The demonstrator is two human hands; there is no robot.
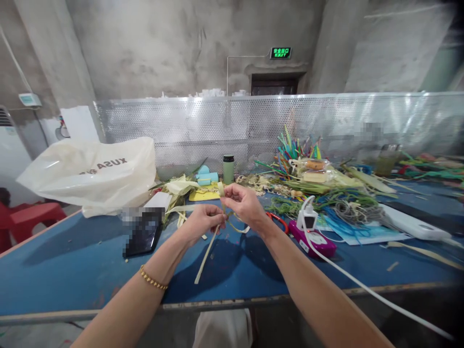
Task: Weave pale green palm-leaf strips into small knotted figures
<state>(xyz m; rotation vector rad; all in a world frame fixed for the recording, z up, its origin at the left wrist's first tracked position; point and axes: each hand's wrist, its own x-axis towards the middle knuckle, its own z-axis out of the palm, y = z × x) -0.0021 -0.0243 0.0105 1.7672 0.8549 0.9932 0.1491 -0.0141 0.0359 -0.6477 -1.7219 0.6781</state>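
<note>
Both my hands meet over the middle of the blue table, working on pale, flat strips like palm leaf. My left hand [205, 221] is pinched on a leaf strip [206, 258], whose long end slants down toward the table. Fingers of my right hand [243, 203] are closed on the same strips, a little higher and to the right. A short pale piece [221, 189] stands up above the right fingertips. Another thin strip [237, 228] curves below the right hand. Exactly how the strips cross between the fingertips is too small to tell.
A phone [145, 232] lies left, near a big plastic bag [97, 169]. Red-handled scissors [278, 220] and a purple power strip [315, 241] with a white cable are right. Behind stand a green bottle [228, 170], leaf piles and coloured cords [357, 212], before a perforated metal screen [174, 121].
</note>
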